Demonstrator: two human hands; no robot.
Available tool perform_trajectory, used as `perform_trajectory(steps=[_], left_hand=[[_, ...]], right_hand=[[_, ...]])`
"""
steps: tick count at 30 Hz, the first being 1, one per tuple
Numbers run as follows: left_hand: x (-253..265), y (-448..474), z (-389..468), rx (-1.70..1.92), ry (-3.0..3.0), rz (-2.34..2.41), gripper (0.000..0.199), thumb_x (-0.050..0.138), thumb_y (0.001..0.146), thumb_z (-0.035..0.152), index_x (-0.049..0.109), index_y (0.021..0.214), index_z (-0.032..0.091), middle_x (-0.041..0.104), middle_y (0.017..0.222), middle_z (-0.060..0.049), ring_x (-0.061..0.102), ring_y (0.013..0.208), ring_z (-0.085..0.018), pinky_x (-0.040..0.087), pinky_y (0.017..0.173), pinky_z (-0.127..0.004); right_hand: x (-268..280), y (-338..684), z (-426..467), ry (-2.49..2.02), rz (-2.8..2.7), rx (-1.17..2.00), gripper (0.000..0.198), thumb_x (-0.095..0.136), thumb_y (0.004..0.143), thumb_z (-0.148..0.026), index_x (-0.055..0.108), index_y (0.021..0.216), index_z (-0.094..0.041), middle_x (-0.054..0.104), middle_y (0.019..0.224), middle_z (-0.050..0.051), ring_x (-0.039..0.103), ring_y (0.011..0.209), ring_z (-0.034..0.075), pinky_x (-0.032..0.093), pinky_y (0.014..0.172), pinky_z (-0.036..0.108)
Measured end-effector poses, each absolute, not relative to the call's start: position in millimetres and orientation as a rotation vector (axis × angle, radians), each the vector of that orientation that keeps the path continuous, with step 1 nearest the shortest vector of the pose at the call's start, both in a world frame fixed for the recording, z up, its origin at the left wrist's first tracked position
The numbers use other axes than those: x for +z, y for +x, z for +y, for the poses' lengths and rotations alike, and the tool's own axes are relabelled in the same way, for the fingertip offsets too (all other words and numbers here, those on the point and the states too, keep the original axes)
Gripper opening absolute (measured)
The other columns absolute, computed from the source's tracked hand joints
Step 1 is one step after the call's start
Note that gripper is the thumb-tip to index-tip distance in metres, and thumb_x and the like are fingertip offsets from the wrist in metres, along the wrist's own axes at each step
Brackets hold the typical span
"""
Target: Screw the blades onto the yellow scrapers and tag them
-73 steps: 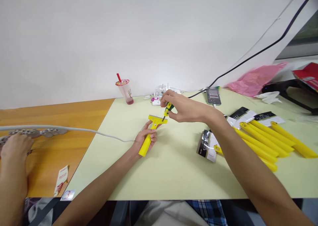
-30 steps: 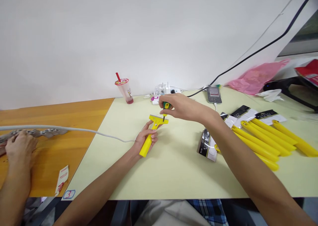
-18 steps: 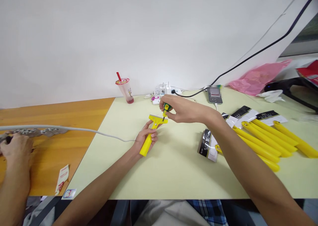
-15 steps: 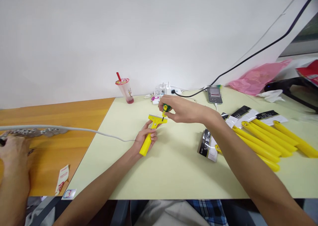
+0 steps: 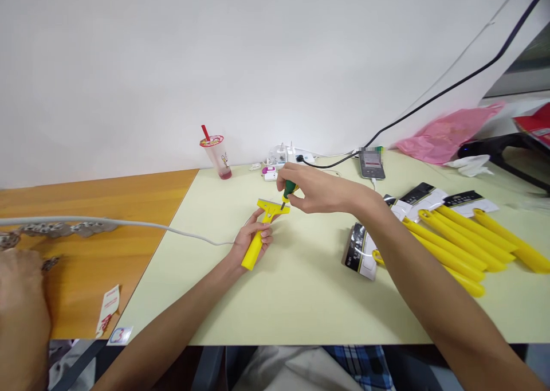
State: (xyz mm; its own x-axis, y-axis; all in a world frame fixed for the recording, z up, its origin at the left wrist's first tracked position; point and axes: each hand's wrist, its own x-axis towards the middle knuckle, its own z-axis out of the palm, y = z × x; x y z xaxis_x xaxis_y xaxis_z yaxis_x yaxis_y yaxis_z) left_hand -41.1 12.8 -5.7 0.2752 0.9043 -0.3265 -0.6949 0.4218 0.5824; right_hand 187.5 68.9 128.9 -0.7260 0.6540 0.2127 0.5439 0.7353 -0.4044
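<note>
My left hand [image 5: 251, 239] is wrapped round the handle of a yellow scraper [image 5: 255, 249], its wide head tilted up and away from me. In my right hand [image 5: 315, 189] is a screwdriver [image 5: 289, 189] with a green and yellow handle, its dark shaft pointing down. The tip meets the right part of the scraper's head; whether it sits in a screw is too small to tell. Several yellow handles [image 5: 466, 242] lie to the right, partly behind my right forearm, beside black and white packets [image 5: 361, 252].
A plastic cup [image 5: 220, 159] with a red straw stands near the wall. Behind my right hand lie plugs [image 5: 281, 155] and a phone [image 5: 372, 164]. A grey cable [image 5: 129, 222] crosses from the left. Another person's hand [image 5: 19, 270] rests at the wooden table [image 5: 141, 193].
The screwdriver's handle has turned and tilted slightly in my right hand, with its tip still at the scraper's head. My left hand has stayed put. The other person's hand has shifted.
</note>
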Motion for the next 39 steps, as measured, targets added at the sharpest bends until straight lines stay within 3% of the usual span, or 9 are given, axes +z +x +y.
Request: perform_trajectory(steps=[5,11,15,17,22,30,39], left_hand=[[-5.4,-41.9,12.9,1.106,0.356,0.688,0.070,0.076,0.075,-0.004,0.056,0.134,0.027,0.070,0.144,-0.014,0.047,0.054,0.000,0.042,0.051,-0.015],[-4.9,-40.4,11.5,1.100,0.371,0.682,0.070,0.075,0.076,-0.004,0.055,0.136,0.025,0.072,0.140,-0.015,0.046,0.053,0.000,0.041,0.051,-0.016],[-4.2,-39.2,10.7,1.105,0.360,0.686,0.070,0.075,0.076,-0.005,0.055,0.136,0.024,0.072,0.138,-0.016,0.046,0.053,0.000,0.041,0.050,-0.016],[-4.0,-39.1,11.0,1.108,0.352,0.685,0.069,0.075,0.076,-0.005,0.056,0.135,0.024,0.072,0.139,-0.016,0.045,0.053,0.000,0.041,0.050,-0.015],[-5.1,-39.8,12.6,1.111,0.337,0.696,0.070,0.075,0.075,-0.006,0.056,0.134,0.025,0.072,0.139,-0.016,0.045,0.053,0.000,0.041,0.049,-0.015],[-7.5,-40.4,13.0,1.104,0.352,0.675,0.070,0.076,0.074,-0.005,0.055,0.134,0.025,0.073,0.138,-0.015,0.045,0.053,0.000,0.042,0.049,-0.015],[-7.4,-40.1,12.5,1.092,0.392,0.706,0.071,0.078,0.072,-0.003,0.057,0.134,0.026,0.071,0.139,-0.013,0.045,0.054,0.000,0.041,0.050,-0.016]], right_hand=[[128.6,186.4,68.0,-0.953,-2.591,0.460,0.024,0.064,0.092,-0.012,0.065,0.113,-0.024,0.066,0.123,0.010,0.063,0.092,0.024,0.044,0.076,0.035],[126.8,185.4,74.0,-0.952,-2.588,0.307,0.002,0.065,0.102,-0.024,0.064,0.104,-0.022,0.071,0.111,0.007,0.061,0.085,0.022,0.038,0.076,0.034],[125.9,186.4,75.8,-0.959,-2.591,0.322,0.007,0.065,0.103,-0.026,0.062,0.097,-0.023,0.073,0.102,0.006,0.061,0.086,0.022,0.037,0.077,0.034],[124.4,187.8,75.9,-0.934,-2.600,0.328,0.004,0.065,0.100,-0.023,0.063,0.103,-0.023,0.072,0.105,0.007,0.060,0.087,0.023,0.038,0.078,0.034],[123.8,188.1,73.3,-0.922,-2.625,0.376,0.026,0.062,0.093,-0.013,0.063,0.118,-0.023,0.070,0.121,0.010,0.062,0.093,0.024,0.041,0.079,0.034],[130.3,183.7,71.2,-0.958,-2.611,0.357,0.003,0.064,0.102,-0.023,0.064,0.104,-0.022,0.073,0.108,0.008,0.061,0.090,0.022,0.038,0.077,0.033],[133.0,184.2,70.7,-0.986,-2.613,0.348,0.009,0.069,0.102,-0.029,0.067,0.098,-0.021,0.073,0.099,0.006,0.058,0.083,0.020,0.033,0.073,0.032]])
